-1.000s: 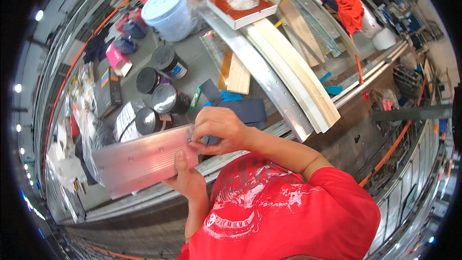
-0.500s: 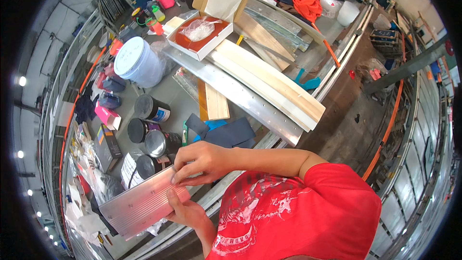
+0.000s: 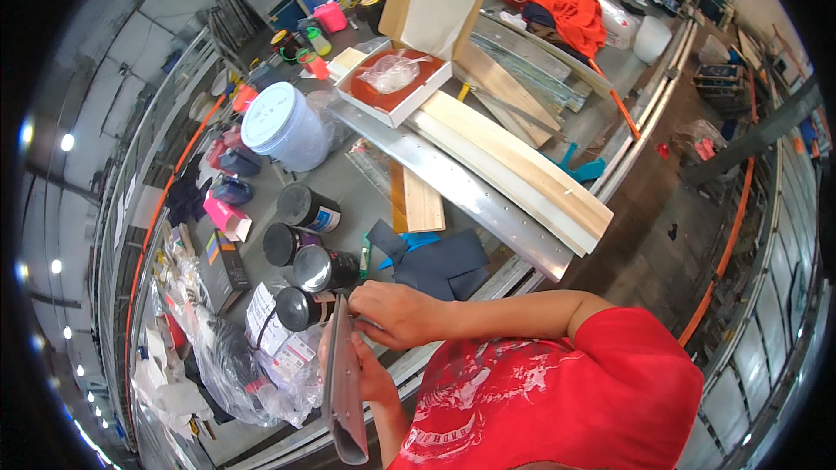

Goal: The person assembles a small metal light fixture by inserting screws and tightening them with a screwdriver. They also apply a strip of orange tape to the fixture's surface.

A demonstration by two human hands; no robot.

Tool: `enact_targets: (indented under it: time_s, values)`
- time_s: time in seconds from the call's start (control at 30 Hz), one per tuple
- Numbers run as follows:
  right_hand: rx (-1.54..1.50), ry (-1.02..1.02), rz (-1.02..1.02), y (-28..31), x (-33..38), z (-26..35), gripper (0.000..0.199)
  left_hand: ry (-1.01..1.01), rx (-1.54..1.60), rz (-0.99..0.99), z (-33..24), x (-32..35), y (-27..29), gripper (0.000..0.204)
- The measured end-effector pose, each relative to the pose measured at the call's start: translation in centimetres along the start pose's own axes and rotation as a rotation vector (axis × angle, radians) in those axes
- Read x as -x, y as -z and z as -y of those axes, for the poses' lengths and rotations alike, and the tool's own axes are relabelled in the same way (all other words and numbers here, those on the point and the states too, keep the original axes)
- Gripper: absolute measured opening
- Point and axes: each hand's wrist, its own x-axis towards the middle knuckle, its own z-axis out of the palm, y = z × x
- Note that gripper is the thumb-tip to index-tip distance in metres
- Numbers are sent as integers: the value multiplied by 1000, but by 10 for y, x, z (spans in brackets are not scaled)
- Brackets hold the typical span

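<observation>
A short ribbed silver metal profile [image 3: 343, 392] is held up between both my hands, turned almost edge-on, with its hollow end toward the lower edge. My left hand [image 3: 373, 376] grips it from the near side, and some of its fingers show past the far face. My right hand [image 3: 396, 313] is closed at the profile's upper end, its fingertips partly hidden there. Just beyond my hands stand dark jars with black lids, the nearest jar [image 3: 300, 308] right beside the profile's upper end.
Dark flat sheets [image 3: 440, 265] lie on the table past my right hand. Long wooden boards [image 3: 522, 176] and a metal bar [image 3: 470, 190] reach toward me, under an open cardboard box [image 3: 392, 87]. A white bucket [image 3: 283, 126] stands left; plastic-wrapped packages [image 3: 283, 348] lie nearer.
The profile has turned from showing its broad ribbed face to nearly edge-on, and its far end has swung down and nearer. The whole scene has shifted slightly right and down.
</observation>
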Motion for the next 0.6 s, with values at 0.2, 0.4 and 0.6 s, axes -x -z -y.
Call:
enact_targets:
  time_s: [0.2,0.4,0.6]
  values:
    - [-300,-372,57,-7,11,-7,15,-121,60,55,5,4,-8,27]
    - [-319,-487,103,2,10,2,13,-134,46,86,18,13,-8,44]
    - [-162,-401,56,1,15,0,16,-168,99,69,-7,-1,-13,47]
